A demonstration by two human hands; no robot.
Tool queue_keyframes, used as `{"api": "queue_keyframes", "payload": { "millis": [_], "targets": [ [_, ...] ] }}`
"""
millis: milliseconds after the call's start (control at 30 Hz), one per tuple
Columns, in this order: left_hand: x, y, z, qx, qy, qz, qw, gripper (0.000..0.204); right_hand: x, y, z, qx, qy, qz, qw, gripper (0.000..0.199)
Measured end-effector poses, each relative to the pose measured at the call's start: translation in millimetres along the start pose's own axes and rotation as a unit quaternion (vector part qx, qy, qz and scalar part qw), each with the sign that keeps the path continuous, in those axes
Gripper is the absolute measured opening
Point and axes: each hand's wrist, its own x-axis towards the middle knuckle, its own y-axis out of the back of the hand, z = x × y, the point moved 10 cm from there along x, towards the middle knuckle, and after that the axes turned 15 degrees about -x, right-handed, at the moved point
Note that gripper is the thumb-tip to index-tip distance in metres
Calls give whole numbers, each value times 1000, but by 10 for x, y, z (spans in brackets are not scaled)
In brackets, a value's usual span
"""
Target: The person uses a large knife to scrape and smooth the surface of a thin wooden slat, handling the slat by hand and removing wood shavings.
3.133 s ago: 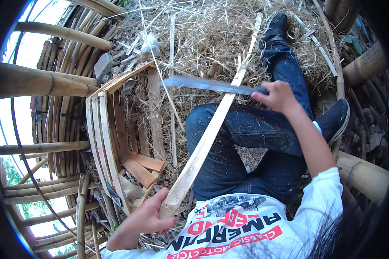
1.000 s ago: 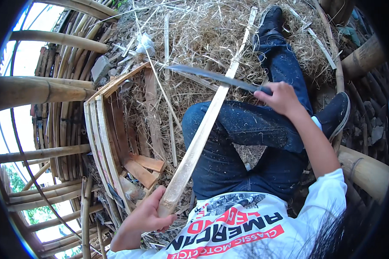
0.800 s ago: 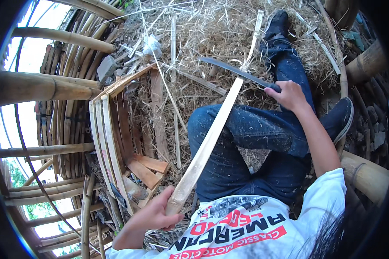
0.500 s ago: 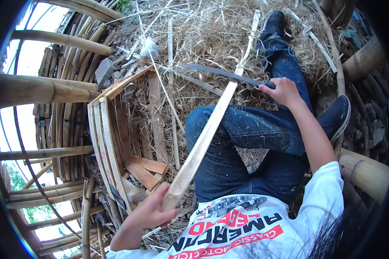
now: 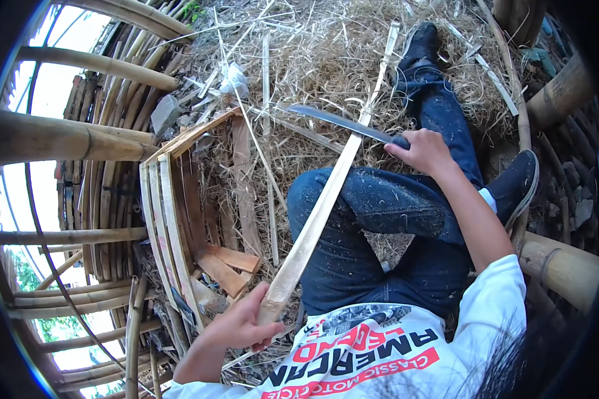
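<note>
Far left: horizontal bamboo poles (image 5: 53, 136) project inward from the edge. Adjacent to them, a slatted wooden crate (image 5: 164, 213) stands on the ground, with short brown boards (image 5: 223, 271) at its near end. A white plastic bag (image 5: 233, 78) lies beyond the crate.

Lower centre-left: the left hand (image 5: 249, 324) grasps the wide near end of a pale strip (image 5: 313, 229). The strip runs diagonally away to the right, passing over the bent leg (image 5: 399, 203) in blue jeans; its narrow far end is near the dark shoe (image 5: 422, 41) of the extended leg. Curled shavings (image 5: 313, 63) cover the ground beyond.

Centre: a long knife (image 5: 333, 120) crosses the strip, blade tip pointing left. The right hand (image 5: 424, 151) is closed around its dark handle.

Far right: a thick bamboo pole (image 5: 562, 269) lies beside the white sleeve (image 5: 496, 296).
</note>
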Motion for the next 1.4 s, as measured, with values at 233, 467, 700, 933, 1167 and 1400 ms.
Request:
{"api": "queue_keyframes", "payload": {
  "millis": [233,467,700,933,1167,1400],
  "targets": [
    [-145,-15,105,21,-38,29,999,58,77,62,206,33,-34,16,999,62],
    [-122,36,17,-59,-16,29,998,60,-115,278,-601,71,94,46,992,60],
    [21,-63,62,-11,5,5,1000,66,131,-64,194,19,-18,-8,1000,59],
    [-110,9,117,-76,-25,27,996,59,0,300,-541,75,78,43,993,58],
    [-2,74,-14,-17,5,53,998,70,262,29,158,-75,-9,69,995,57],
    [-139,176,83,-63,-12,52,997,66,52,173,-485,54,113,77,989,57]
  ]
}}
